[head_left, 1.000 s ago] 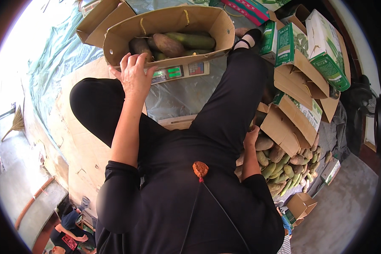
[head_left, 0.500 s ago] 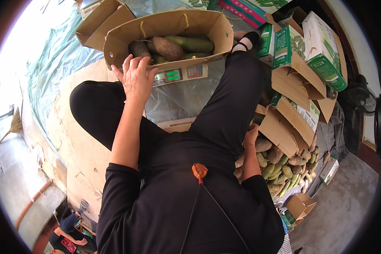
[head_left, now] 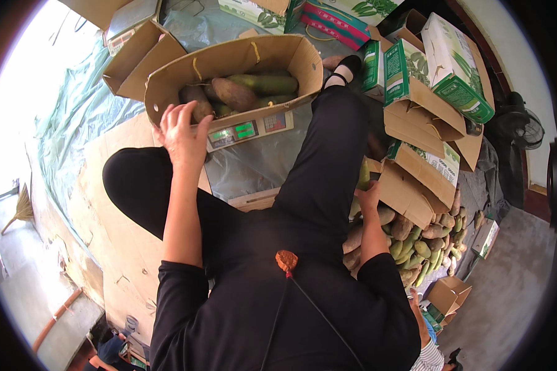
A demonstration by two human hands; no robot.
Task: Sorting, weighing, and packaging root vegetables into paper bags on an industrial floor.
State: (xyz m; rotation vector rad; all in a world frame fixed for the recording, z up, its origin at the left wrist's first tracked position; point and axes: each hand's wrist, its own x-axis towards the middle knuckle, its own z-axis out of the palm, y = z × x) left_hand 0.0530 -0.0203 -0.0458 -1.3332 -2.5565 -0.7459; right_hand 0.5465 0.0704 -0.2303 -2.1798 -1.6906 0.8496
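A long open cardboard box (head_left: 198,65) with yellow cord handles rests on a digital scale (head_left: 241,133) beyond my knees. Inside lie several thick, elongated vegetables, some brown (head_left: 234,94) and some green (head_left: 267,83). My left hand (head_left: 182,137) is at the box's near left edge, fingers spread and touching the rim, with nothing held. By my right thigh, my right hand (head_left: 369,195) is closed round a green cucumber-like vegetable (head_left: 364,175), whose upper end sticks out above the fingers. Its lower part is hidden.
A heap of brown and green vegetables (head_left: 436,244) lies at my right. Open cardboard boxes (head_left: 421,185) and green-white cartons (head_left: 455,68) stand beyond it, near a black fan (head_left: 520,127). Another box (head_left: 139,59) sits far left. Other people show at the lower edges.
My right hand has come up slightly, and more of the green vegetable in it now shows. My left hand stays at the box rim. The whole view has shifted a little.
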